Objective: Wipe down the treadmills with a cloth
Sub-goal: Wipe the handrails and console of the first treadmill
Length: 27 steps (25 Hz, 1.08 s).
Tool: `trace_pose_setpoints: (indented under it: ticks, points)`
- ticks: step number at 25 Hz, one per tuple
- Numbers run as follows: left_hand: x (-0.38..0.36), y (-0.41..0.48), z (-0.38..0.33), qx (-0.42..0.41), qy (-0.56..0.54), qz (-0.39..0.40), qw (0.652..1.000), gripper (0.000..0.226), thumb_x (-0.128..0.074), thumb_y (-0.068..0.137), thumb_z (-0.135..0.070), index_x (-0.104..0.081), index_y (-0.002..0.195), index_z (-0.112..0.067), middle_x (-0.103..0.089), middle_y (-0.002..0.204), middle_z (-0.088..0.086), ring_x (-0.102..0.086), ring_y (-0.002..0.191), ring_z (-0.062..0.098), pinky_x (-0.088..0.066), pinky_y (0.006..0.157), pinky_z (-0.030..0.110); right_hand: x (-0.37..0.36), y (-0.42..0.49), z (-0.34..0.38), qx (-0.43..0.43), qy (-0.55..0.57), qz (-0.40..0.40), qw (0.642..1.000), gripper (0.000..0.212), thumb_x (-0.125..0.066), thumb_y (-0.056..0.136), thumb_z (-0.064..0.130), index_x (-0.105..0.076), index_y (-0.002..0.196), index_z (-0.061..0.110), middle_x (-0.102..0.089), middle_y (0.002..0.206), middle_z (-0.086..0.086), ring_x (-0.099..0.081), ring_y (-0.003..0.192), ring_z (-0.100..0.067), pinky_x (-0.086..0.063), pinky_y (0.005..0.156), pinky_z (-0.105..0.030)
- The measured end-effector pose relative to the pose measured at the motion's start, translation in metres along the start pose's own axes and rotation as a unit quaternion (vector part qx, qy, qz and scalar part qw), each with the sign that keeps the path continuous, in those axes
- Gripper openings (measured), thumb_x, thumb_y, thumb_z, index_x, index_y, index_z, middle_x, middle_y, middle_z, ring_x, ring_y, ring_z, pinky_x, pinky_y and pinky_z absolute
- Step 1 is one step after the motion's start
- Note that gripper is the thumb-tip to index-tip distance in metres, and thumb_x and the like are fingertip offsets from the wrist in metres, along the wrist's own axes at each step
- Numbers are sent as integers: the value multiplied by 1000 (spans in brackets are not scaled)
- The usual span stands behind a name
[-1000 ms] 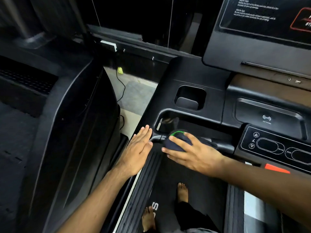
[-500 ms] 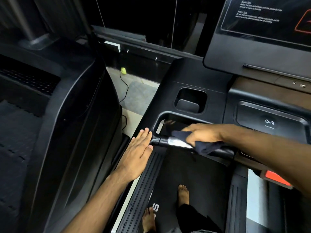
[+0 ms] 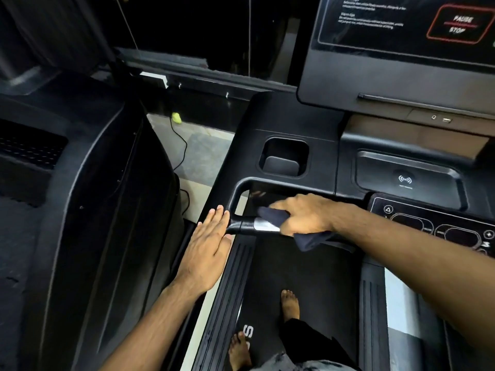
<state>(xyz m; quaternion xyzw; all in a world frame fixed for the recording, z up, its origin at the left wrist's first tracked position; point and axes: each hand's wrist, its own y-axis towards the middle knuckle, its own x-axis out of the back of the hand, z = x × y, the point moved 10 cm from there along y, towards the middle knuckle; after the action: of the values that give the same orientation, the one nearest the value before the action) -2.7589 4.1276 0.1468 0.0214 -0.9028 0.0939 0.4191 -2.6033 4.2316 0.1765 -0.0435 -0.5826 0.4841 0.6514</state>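
Note:
I stand barefoot on the belt of a black treadmill. My right hand grips a dark navy cloth wrapped around the front handlebar, whose silver sensor strip shows just left of the fingers. Part of the cloth hangs below the bar. My left hand lies flat with fingers together against the left end of that bar and the console's edge, holding nothing. The console with its cup recess and wireless pad is just beyond the bar.
A screen showing a red PAUSE/STOP box rises at the top right. Control buttons sit right of my forearm. A neighbouring black treadmill fills the left. Between them is tiled floor with a cable.
My right hand turned over from pressing the cloth on top of the bar's left end to gripping around the bar, and shifted slightly right. The left hand stayed put.

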Motion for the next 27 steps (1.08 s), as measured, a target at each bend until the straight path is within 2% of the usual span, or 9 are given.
trace_pose_setpoints:
  ticks: [5, 7, 9, 10, 13, 18, 20, 23, 27]
  points:
    - [3, -2, -4, -20, 23, -3, 1000, 53, -31, 104, -27, -13, 153, -23, 0, 158, -16, 9, 144, -5, 5, 119, 24, -10, -68, -22, -112, -236, -226, 939, 80, -61, 81, 23, -27, 153, 27, -41, 152, -2, -50, 124, -32, -43, 100, -45]
    - [4, -2, -4, -24, 25, -1, 999, 53, -33, 104, -25, -12, 153, -23, 2, 156, -17, 9, 144, -4, 5, 120, 25, -32, -103, -14, -120, -165, -371, 906, 89, -72, 70, 12, -36, 152, 22, -39, 156, -4, -47, 128, -36, -44, 102, -50]
    - [4, -1, -5, -28, 26, 4, 999, 54, -34, 104, -26, -11, 153, -23, 3, 157, -17, 9, 145, -3, 4, 120, 26, -63, -137, -20, -134, 80, -499, 853, 85, -72, 67, -2, -48, 146, 21, -52, 145, 2, -53, 125, -22, -45, 104, -38]
    - [3, -1, -5, -29, 25, 3, 999, 55, -34, 104, -27, -11, 153, -23, 2, 158, -16, 9, 145, -3, 4, 120, 26, -92, -139, -35, -164, 302, -520, 782, 76, -67, 72, -6, -53, 141, 22, -61, 131, 5, -59, 112, -12, -48, 98, -28]
    - [2, -2, -3, -34, 24, 8, 999, 55, -35, 104, -25, -11, 154, -23, 3, 158, -15, 9, 144, -3, 6, 119, 25, -173, -89, -28, -177, 788, -458, 371, 18, -57, 87, 1, -63, 98, 15, -55, 66, -6, -53, 47, -15, -46, 43, -23]
    - [2, -2, -2, -35, 19, 12, 999, 56, -35, 104, -24, -11, 154, -23, 4, 157, -16, 11, 144, -3, 9, 118, 23, -119, -48, -36, -113, 846, -508, 116, 24, -35, 91, 0, -45, 84, 21, -43, 53, 4, -44, 42, -13, -34, 40, -15]
    - [1, -2, -1, -35, 14, 4, 999, 56, -36, 103, -23, -13, 154, -22, 2, 159, -15, 10, 144, -3, 10, 116, 21, -123, -37, -14, -135, 834, -517, 139, 24, -38, 92, 3, -48, 103, 22, -48, 63, 1, -50, 46, -12, -40, 43, -22]
    - [1, -3, 3, -29, -4, 10, 1000, 53, -35, 104, -22, -16, 154, -22, -1, 159, -15, 7, 145, -5, 9, 117, 19, -136, -3, 18, -121, 840, -456, 268, 22, -44, 86, 5, -44, 106, 16, -46, 61, -10, -51, 50, -26, -40, 43, -28]
    - [5, -12, 8, -21, -45, 33, 998, 48, -28, 106, -31, -18, 152, -24, -4, 156, -20, 2, 145, -7, 2, 121, 23, -143, 10, 13, -128, 843, -471, 225, 37, -44, 82, 4, -43, 111, 26, -42, 60, -9, -45, 47, -20, -37, 41, -24]
